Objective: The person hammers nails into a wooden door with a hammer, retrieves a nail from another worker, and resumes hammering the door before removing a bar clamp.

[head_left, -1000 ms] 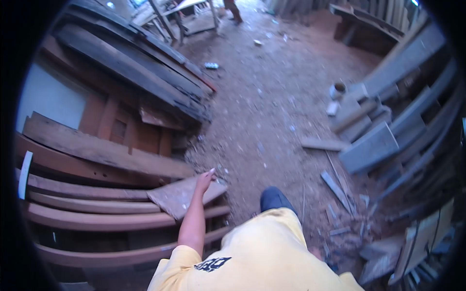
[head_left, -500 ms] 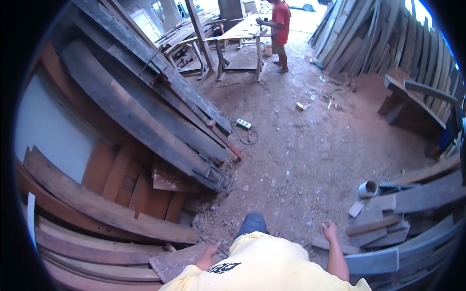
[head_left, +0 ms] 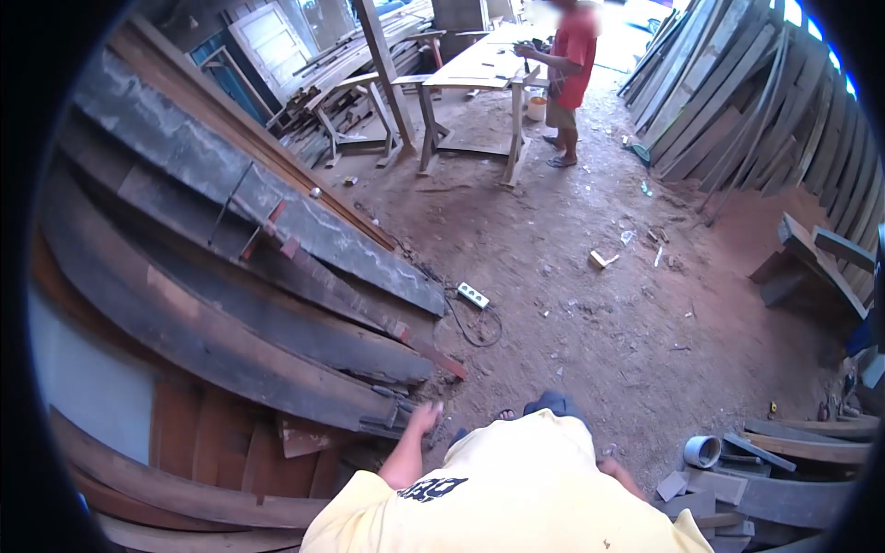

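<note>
My left hand [head_left: 425, 419] hangs in front of my body at the left, near the lower ends of the long dark planks [head_left: 304, 387]. Its fingers look loosely apart, and I see nothing in it. Down by my right side is my right hand [head_left: 607, 460], low over the dirt floor and partly covered by my yellow shirt [head_left: 516, 488]. Its fingers are too small and hidden to read. A white roll or pipe piece [head_left: 702, 452] lies to the right of that hand, on a pile of wood offcuts [head_left: 710, 502].
A power strip [head_left: 473, 295] with a looped cable lies on the dirt floor [head_left: 572, 350]. Ahead, a person in a red shirt [head_left: 573, 69] stands at a wooden worktable [head_left: 475, 64]. Many boards [head_left: 719, 101] lean at the right; curved timbers [head_left: 184, 479] fill the left.
My view has moved forward and turned left. The power strip and worktable appear nearer. My left hand has swung forward; my right hand has dropped back towards my body.
</note>
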Tool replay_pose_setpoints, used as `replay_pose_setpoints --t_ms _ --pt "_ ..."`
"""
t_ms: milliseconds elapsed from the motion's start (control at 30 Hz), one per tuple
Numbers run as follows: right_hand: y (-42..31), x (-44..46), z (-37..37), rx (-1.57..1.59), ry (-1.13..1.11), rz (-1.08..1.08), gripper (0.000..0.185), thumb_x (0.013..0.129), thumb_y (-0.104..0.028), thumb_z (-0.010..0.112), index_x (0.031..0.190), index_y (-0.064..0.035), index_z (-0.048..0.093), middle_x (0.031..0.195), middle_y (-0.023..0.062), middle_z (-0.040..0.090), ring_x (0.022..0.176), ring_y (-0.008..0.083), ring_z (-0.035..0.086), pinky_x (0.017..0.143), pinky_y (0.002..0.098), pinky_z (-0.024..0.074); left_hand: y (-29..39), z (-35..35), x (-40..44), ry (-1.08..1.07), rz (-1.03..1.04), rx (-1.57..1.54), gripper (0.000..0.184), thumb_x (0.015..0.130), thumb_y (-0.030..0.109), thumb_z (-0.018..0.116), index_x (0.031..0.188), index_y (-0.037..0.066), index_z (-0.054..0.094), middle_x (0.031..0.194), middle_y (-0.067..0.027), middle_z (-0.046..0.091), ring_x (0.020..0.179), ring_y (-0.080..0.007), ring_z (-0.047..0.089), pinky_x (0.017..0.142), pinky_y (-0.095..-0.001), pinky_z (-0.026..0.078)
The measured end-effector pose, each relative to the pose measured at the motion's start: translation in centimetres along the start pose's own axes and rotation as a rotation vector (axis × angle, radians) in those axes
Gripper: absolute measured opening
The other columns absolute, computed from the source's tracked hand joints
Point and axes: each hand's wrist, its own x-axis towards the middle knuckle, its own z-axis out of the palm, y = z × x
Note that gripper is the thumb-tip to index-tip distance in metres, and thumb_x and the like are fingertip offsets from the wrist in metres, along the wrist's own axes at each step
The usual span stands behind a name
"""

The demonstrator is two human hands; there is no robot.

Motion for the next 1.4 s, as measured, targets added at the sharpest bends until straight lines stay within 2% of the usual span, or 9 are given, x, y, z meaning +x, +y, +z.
replay_pose_setpoints --t_ms 100,300,333,433,533,733,1000,1167,1400 --pt "0.4 1.6 -2.5 0.133 -0.07 0.191 0.042 0.092 -0.034 0.067 0.128 -0.0122 0.072 0.124 0.0147 0.074 0.104 0.0323 0.073 0.092 0.0433 0.0569 16.1 -15.6 11.3 0.273 0.253 -0.414 0.033 0.102 0.036 0.063 0.099 0.003 0.067 0.081 -0.0107 0.069 0.074 -0.0191 0.065 0.072 -0.0392 0.052" --pt "2.7 12.2 -15.3 0.061 -0.127 0.282 0.043 0.091 -0.034 0.068 0.127 -0.0113 0.072 0.12 0.0148 0.075 0.1 0.0299 0.074 0.087 0.0426 0.0581 32.5 -41.3 26.8 0.584 0.416 -0.933 0.054 0.104 0.022 0.064 0.151 0.003 0.043 0.102 -0.0025 0.066 0.078 -0.0091 0.063 0.071 -0.0272 0.054" --pt "3.9 15.3 -18.0 -0.02 -0.146 0.261 0.043 0.091 -0.034 0.068 0.127 -0.0111 0.072 0.12 0.0148 0.075 0.099 0.0295 0.074 0.086 0.0425 0.0583 35.1 -45.2 27.3 0.643 0.289 -1.119 0.049 0.103 0.022 0.066 0.148 0.016 0.048 0.092 0.0017 0.062 0.066 -0.0031 0.054 0.048 -0.0165 0.036" --pt "5.3 25.7 -29.6 -0.452 -0.106 0.08 0.043 0.09 -0.034 0.068 0.126 -0.0107 0.072 0.118 0.0149 0.075 0.096 0.0283 0.074 0.083 0.0421 0.0589 35.9 -58.2 32.6 0.73 0.476 -1.389 0.016 0.101 0.016 0.066 0.116 0.019 0.06 0.084 0.0041 0.059 0.061 -0.002 0.046 0.045 -0.0183 0.031" --pt "-2.6 31.5 -47.7 0.108 0.508 0.188 0.024 0.086 -0.023 0.066 0.093 -0.0046 0.079 0.104 0.0234 0.075 0.095 0.0387 0.073 0.086 0.0481 0.0573 36.4 -70.9 35.4 0.89 0.527 -1.322 0.014 0.099 0.025 0.071 0.093 0.015 0.064 0.076 0.006 0.059 0.057 -0.0026 0.04 0.047 -0.0204 0.027" --pt "-25.9 35.1 -77.8 0.525 0.783 -0.248 0.035 0.095 -0.026 0.072 0.122 -0.0041 0.071 0.105 0.017 0.076 0.093 0.03 0.073 0.084 0.0385 0.0574 35.9 -87.1 40.3 0.922 0.611 -1.458 0.028 0.105 0.026 0.062 0.087 0.006 0.067 0.083 -0.0044 0.073 0.045 -0.0067 0.033 0.043 -0.0251 0.025" --pt "-43.1 43.8 -91.5 0.14 0.471 -0.45 0.033 0.097 -0.026 0.068 0.124 -0.0074 0.071 0.107 0.0173 0.077 0.096 0.0305 0.074 0.086 0.0412 0.0576 37.6 -88.3 56.1 1.043 0.617 -1.412 0.023 0.105 0.032 0.064 0.092 0.017 0.053 0.064 0.0036 0.054 0.042 -0.0052 0.03 0.042 -0.0244 0.022" --pt "-45.4 48.1 -94.7 0.124 0.404 -0.337 0.033 0.095 -0.024 0.069 0.124 -0.0079 0.072 0.107 0.0183 0.077 0.097 0.0323 0.074 0.088 0.0414 0.0571 34.3 -76.9 72.2 0.594 0.152 -1.716 0.045 0.096 0.036 0.075 0.061 0.021 0.052 0.045 0.0077 0.034 0.038 -0.006 0.028 0.04 -0.0264 0.02" --pt "-54.0 48.4 -105.7 0.381 0.672 -0.475 0.028 0.096 -0.022 0.07 0.117 -0.0046 0.073 0.102 0.0181 0.076 0.089 0.0306 0.073 0.082 0.0407 0.0565 39.6 -59.0 86.1 0.267 -0.056 -1.76 0.023 0.1 0.02 0.068 0.123 0.014 0.068 0.077 0.0031 0.061 0.044 -0.006 0.036 0.04 -0.0236 0.026"
